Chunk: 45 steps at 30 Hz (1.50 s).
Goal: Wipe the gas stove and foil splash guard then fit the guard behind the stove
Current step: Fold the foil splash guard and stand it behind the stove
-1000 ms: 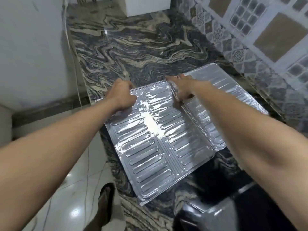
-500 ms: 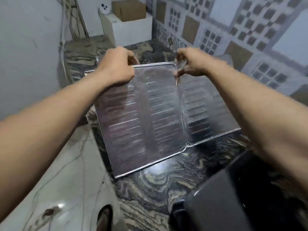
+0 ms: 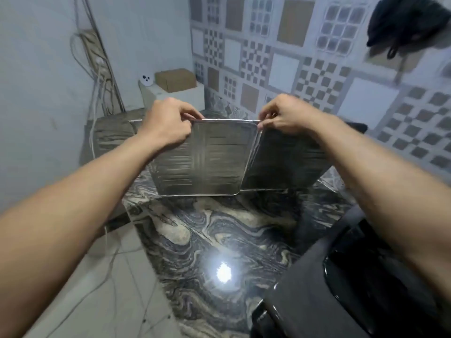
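Both hands are pinching the top edge of the foil splash guard here, left hand on the near-left part of the rim and right hand right at the fold where the next panel starts. The guard hangs upright below the hands, its bottom edge on or just above the marble table; I can't tell if it's touching. The panel past the right hand angles back toward the tiled wall. The gas stove sits down by the right forearm, nearer the camera than the guard. Looks to me like the fitting step, not wiping, since no cloth is in either hand. Next move probably means swinging the guard over behind the stove and spreading the panels so it stands without buckling, foil being flimsy.
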{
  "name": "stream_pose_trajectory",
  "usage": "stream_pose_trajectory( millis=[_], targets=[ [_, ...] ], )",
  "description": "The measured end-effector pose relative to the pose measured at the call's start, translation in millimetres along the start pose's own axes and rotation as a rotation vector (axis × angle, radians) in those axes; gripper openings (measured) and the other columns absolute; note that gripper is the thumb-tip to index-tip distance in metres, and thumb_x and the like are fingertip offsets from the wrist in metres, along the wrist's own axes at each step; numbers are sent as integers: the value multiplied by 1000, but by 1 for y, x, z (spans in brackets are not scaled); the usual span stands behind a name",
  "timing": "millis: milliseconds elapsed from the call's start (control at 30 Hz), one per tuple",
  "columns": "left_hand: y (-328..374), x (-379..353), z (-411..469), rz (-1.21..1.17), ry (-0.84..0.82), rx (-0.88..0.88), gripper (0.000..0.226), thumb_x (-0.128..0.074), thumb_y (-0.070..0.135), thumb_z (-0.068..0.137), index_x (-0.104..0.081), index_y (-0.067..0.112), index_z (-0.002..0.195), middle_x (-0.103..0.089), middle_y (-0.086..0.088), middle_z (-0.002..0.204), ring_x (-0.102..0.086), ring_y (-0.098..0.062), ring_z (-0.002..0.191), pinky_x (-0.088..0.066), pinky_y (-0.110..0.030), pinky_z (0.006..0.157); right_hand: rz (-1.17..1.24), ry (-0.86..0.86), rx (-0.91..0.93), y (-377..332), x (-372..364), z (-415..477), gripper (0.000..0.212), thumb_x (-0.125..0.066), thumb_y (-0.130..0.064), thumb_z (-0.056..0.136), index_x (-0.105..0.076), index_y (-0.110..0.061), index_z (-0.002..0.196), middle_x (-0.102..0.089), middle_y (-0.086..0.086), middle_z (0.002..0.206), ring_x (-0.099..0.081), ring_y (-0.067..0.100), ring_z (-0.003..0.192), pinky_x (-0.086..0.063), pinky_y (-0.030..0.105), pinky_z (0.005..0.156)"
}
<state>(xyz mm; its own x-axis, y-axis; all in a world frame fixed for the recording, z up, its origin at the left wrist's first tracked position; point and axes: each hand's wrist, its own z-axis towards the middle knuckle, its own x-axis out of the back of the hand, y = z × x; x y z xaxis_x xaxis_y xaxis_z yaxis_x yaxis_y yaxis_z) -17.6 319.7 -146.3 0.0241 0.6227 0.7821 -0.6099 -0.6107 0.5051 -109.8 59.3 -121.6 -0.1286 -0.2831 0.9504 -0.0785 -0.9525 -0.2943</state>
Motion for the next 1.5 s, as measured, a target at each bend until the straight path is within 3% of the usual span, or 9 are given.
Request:
stream_pose_trajectory(
  millis=[233, 433, 533, 633, 767, 933, 1267, 1400, 1500],
  targets=[
    [11, -26, -3, 97, 282, 143, 28, -60, 20, 89, -77, 34, 107, -74, 3, 115, -45, -24, 134, -22, -50, 116, 65, 49, -10, -3, -5, -6, 17, -63, -32, 95, -74, -19, 94, -71, 6, 88, -62, 23, 84, -48, 32, 75],
    [23, -42, 0, -24, 391, 279, 29, -57, 20, 89, -76, 28, 110, -71, -5, 121, -46, -29, 135, -29, -48, 114, 54, 15, 5, -7, 2, 2, 13, -65, -20, 91, -74, -10, 93, -70, 12, 87, -56, 18, 76, -42, 27, 65],
    [32, -53, 0, -116, 415, 393, 58, -61, 16, 91, -45, 19, 146, -17, -18, 163, -9, -34, 151, -11, -41, 122, 56, -21, -2, -1, -5, 6, 8, -65, -15, 90, -72, -20, 91, -68, -2, 83, -59, 16, 78, -44, 26, 69],
    [44, -57, -1, -367, 365, 636, 103, -70, 19, 87, 5, 11, 157, 31, -23, 157, 16, -38, 149, -5, -37, 121, 94, -7, 3, 3, -13, 6, 5, -69, -18, 89, -72, -19, 85, -66, -7, 76, -59, 13, 74, -44, 27, 68],
    [55, -54, -2, -534, 231, 868, 116, -71, 38, 87, 17, 5, 153, 23, -29, 158, 12, -44, 148, -1, -49, 119, 206, 35, 30, 1, -12, 2, 8, -76, -21, 85, -73, -13, 84, -67, -3, 74, -59, 11, 71, -45, 28, 70],
    [53, -64, 2, -571, 246, 760, 118, -68, 48, 86, 18, 1, 152, 14, -28, 161, 11, -34, 151, -2, -47, 120, 155, 114, 63, -12, -3, -7, 10, -75, -20, 86, -74, -14, 94, -72, 5, 93, -65, 21, 90, -52, 37, 83],
    [57, -74, -8, -545, 146, 622, 147, -84, 53, 66, 27, 4, 149, 15, -19, 163, 17, -26, 151, 1, -40, 123, 345, -19, -6, -12, 0, -19, 22, -69, -8, 89, -76, -19, 106, -75, -6, 100, -66, 3, 95, -44, 15, 77],
    [66, -64, -6, -633, 89, 694, 142, -87, 33, 68, 27, 9, 150, 5, -20, 164, -12, -31, 151, -20, -40, 120, 355, -24, -13, -11, 0, -18, 20, -70, -10, 88, -76, -18, 106, -75, -6, 97, -66, 5, 93, -45, 20, 82],
    [75, -49, -4, -805, 27, 778, 119, -62, 24, 67, 21, 14, 152, -23, -20, 160, -42, -37, 138, -37, -45, 111, 199, 52, -4, -11, -6, -11, 17, -66, -13, 92, -74, -17, 107, -70, -4, 100, -64, 13, 97, -45, 27, 86]
  ],
)
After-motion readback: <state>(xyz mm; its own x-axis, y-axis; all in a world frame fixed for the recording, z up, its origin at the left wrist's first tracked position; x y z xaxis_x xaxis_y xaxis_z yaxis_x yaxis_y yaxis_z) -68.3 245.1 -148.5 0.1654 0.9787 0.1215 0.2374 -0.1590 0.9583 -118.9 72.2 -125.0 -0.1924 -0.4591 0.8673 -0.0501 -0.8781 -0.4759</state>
